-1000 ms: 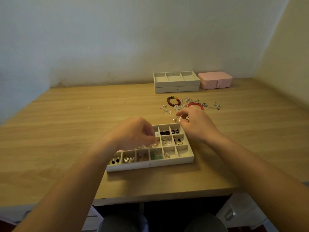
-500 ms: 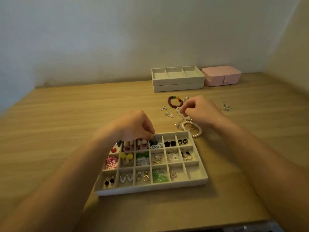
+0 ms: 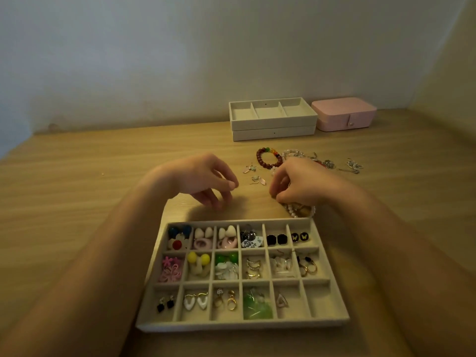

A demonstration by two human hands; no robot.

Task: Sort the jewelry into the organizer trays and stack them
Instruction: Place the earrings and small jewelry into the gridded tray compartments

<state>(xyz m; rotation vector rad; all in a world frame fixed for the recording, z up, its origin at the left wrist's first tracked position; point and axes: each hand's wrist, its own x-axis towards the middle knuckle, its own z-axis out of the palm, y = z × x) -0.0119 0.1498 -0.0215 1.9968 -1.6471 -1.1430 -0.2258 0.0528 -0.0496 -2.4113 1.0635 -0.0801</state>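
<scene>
- Worktop (image 3: 77, 189): wood grain, set against a pale wall.
- Tray (image 3: 242, 323): lies flat at the near edge, between the two forearms. Its long axis runs left to right and is turned slightly, with the right end a little farther away. It has three rows of six cells.
- Tray contents: paired earrings and rings sit in nearly every cell. The only marking seen is a yellow butterfly motif on the two black studs (image 3: 300, 237) in the far right cell.
- Left hand (image 3: 198, 180): held over the worktop just beyond the tray's far rim, palm down. The fingers (image 3: 226, 199) are curled and the thumb tip meets the forefinger tip. I cannot tell whether anything is pinched between them.
- Right hand (image 3: 301, 184): beyond the tray's far right corner, with the fingers curled down and closed on the pearl bracelet (image 3: 300, 212). The bracelet's near loop shows below the hand, just beside the tray rim.
- Bead bracelet (image 3: 268, 158): dark red with some coloured beads. It lies flat on the worktop beyond the right hand.
- Loose earrings (image 3: 255, 173): lie on the worktop between the two hands.
- Chains (image 3: 353, 166): a silver tangle to the right of the bead bracelet.
- Stacked trays (image 3: 273, 122): two trays, one on the other, near the wall, with the long axis left to right. The top tray has three cells.
- Pink box (image 3: 343, 113): lid down, clasp facing the viewer, just beside the stack on its right.
</scene>
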